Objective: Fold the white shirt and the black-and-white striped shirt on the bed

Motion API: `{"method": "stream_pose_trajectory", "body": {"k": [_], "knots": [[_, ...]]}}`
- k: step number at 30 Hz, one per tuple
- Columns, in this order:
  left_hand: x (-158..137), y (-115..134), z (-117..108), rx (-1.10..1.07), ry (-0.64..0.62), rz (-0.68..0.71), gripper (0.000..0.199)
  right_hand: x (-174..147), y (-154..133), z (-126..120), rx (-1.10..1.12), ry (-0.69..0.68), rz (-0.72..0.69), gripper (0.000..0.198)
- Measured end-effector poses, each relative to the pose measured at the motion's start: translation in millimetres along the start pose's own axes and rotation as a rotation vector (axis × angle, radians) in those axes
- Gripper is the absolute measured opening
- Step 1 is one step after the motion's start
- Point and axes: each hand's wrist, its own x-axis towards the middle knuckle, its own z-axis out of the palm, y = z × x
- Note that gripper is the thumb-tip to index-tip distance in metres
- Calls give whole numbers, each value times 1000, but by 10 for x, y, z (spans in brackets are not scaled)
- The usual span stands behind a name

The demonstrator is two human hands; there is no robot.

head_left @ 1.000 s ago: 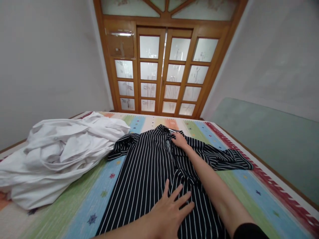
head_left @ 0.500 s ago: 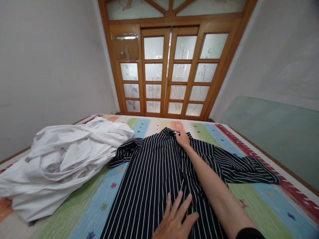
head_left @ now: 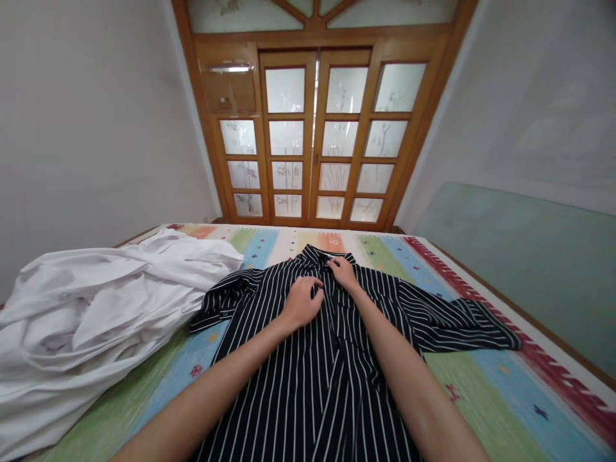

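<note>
A black shirt with white stripes lies front up, its collar at the far end and its sleeves spread to both sides. My right hand pinches the edge of the shirt's front just below the collar. Close by on the left, my left hand hovers over the upper chest, fingers bent and thumb apart, with nothing seen in it. The front edges overlap loosely, with creases down the middle.
A heap of white cloth lies to the left, touching the shirt's left sleeve. Beneath is a colourful striped cover. Wooden glazed doors stand beyond, and a pale green panel is at the right wall.
My left hand has moved from the shirt's lower front up toward the collar, its spread fingers now bent. My right hand stays at the collar. The view has shifted slightly right.
</note>
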Motion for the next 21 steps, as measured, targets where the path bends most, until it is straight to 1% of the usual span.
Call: {"method": "stream_pose_trajectory", "body": {"k": [3, 5, 7, 10, 13, 21], "knots": [[443, -181, 228, -1, 26, -45, 15, -50, 37, -20, 57, 8, -43, 21], [639, -275, 344, -14, 43, -65, 18, -69, 62, -20, 89, 8, -68, 20], [767, -364, 429, -30, 63, -86, 22, -73, 88, -12, 116, 7, -84, 20], [882, -486, 517, -60, 92, -113, 27, -63, 125, 10, 152, 9, -95, 20], [968, -571, 581, -91, 104, -116, 26, -53, 148, 33, 185, 11, -102, 21], [1111, -645, 689, -204, 110, -55, 18, -48, 150, 65, 244, 28, -116, 21]]}}
